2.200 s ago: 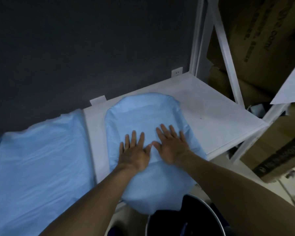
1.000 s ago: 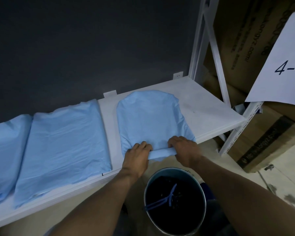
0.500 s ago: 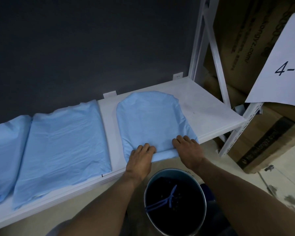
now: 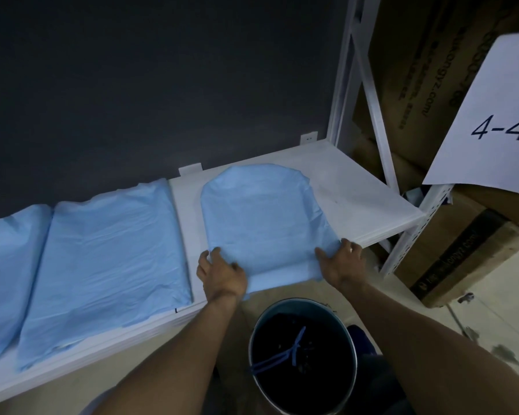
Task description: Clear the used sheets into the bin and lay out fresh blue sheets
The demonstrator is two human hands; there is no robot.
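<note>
A fresh blue sheet (image 4: 261,217) with a rounded far end lies on the white shelf (image 4: 360,193). Its near edge is folded over and hangs slightly past the shelf's front. My left hand (image 4: 219,274) pinches the sheet's near left corner, thumb on top. My right hand (image 4: 340,263) holds the near right corner, with its fingers wrapped past the edge. Directly below my hands stands a round metal bin (image 4: 300,301) on the floor. It has a dark inside with a thin blue strip lying in it.
Two larger blue sheets (image 4: 108,253) (image 4: 9,265) lie flat on the shelf to the left. A dark wall backs the shelf. At the right are a white rack upright (image 4: 369,85), cardboard boxes (image 4: 462,250) and a paper sign reading 4-4 (image 4: 498,127).
Earlier both hands rolled and pressed the sheet's near edge close together at its middle. They have since slid apart to the two near corners and taken hold of them.
</note>
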